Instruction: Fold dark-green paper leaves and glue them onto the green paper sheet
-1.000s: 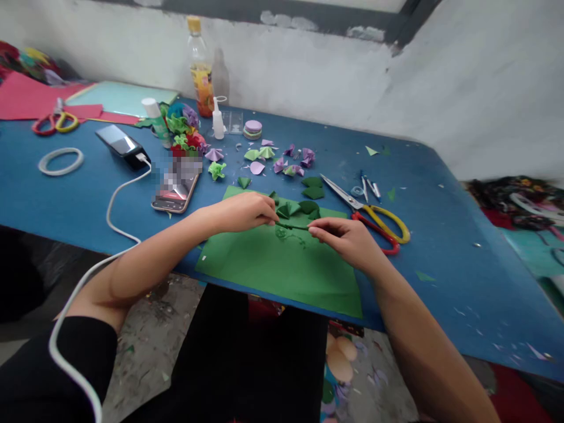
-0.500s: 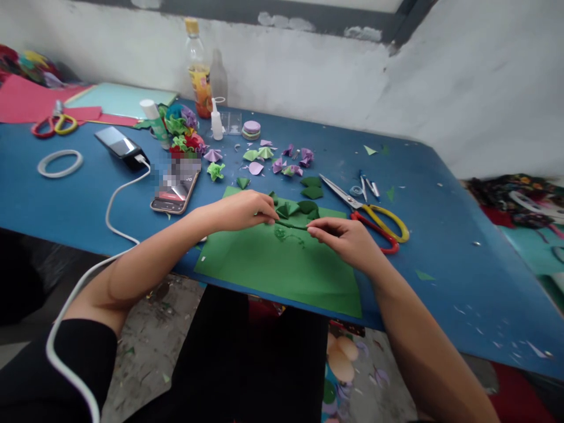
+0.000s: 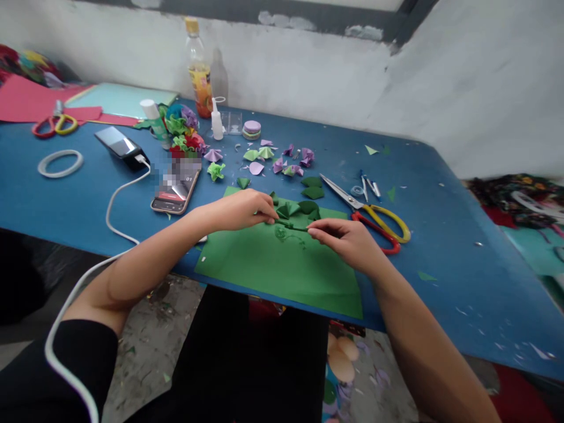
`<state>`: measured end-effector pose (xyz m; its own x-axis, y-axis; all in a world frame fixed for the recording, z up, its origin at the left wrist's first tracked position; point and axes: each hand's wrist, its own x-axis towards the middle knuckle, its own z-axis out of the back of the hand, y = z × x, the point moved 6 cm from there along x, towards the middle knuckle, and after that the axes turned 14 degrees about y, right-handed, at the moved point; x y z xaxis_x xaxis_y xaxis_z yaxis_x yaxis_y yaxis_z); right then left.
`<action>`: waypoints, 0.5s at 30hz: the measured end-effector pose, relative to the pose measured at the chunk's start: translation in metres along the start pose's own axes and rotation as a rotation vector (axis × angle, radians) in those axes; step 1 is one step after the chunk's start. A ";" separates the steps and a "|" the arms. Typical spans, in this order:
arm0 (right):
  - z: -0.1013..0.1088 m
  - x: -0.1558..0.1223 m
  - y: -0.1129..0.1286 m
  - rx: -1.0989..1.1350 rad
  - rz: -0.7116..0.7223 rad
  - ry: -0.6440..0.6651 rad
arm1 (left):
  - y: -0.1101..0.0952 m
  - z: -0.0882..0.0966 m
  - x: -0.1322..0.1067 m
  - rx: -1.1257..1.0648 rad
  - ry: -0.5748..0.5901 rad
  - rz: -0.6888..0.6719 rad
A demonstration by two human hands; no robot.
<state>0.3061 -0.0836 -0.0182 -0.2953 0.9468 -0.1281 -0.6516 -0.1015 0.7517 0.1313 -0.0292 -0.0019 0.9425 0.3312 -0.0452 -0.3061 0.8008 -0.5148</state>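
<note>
A thin dark green paper strip (image 3: 296,227), slightly twisted in the middle, stretches between my two hands. My left hand (image 3: 251,208) pinches its left end between thumb and fingers. At the other end, the thumb and forefinger of my right hand (image 3: 338,236) are closed on it. Both hands hover over a green paper sheet (image 3: 282,270) at the table's front edge. Just behind the strip lie folded dark green paper pieces (image 3: 288,209). Under it on the sheet is a small curly green scrap (image 3: 281,234).
Large scissors (image 3: 374,214) with red and yellow handles lie right of the sheet. Purple and light green paper pieces (image 3: 277,166) are scattered behind it. A phone (image 3: 176,188), white cable (image 3: 110,205), glue bottle (image 3: 216,123) and drink bottle (image 3: 200,76) are to the left.
Both hands stay almost in place, still holding the strip's ends. A small bump now shows near the strip's middle.
</note>
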 end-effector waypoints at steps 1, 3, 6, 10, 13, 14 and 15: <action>0.000 0.000 0.000 0.013 -0.003 0.003 | 0.001 0.000 0.000 0.005 0.002 0.009; 0.000 -0.001 0.000 0.038 -0.010 -0.005 | 0.001 0.000 0.000 0.014 0.012 0.019; 0.001 -0.001 0.000 0.064 -0.021 -0.028 | 0.000 -0.001 0.000 0.012 0.030 0.012; 0.002 -0.001 -0.001 0.089 -0.028 -0.051 | -0.001 -0.001 0.000 -0.001 0.031 0.003; 0.004 -0.001 -0.002 0.109 -0.027 -0.065 | 0.001 -0.001 -0.001 0.007 0.024 0.008; 0.004 -0.001 -0.002 0.114 -0.027 -0.071 | 0.002 -0.001 -0.001 0.017 0.024 0.012; 0.005 -0.002 -0.002 0.118 -0.027 -0.076 | 0.002 -0.001 -0.001 0.028 0.025 0.018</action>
<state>0.3111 -0.0836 -0.0161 -0.2223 0.9695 -0.1031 -0.5707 -0.0437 0.8200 0.1301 -0.0281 -0.0040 0.9399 0.3331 -0.0755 -0.3259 0.8087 -0.4897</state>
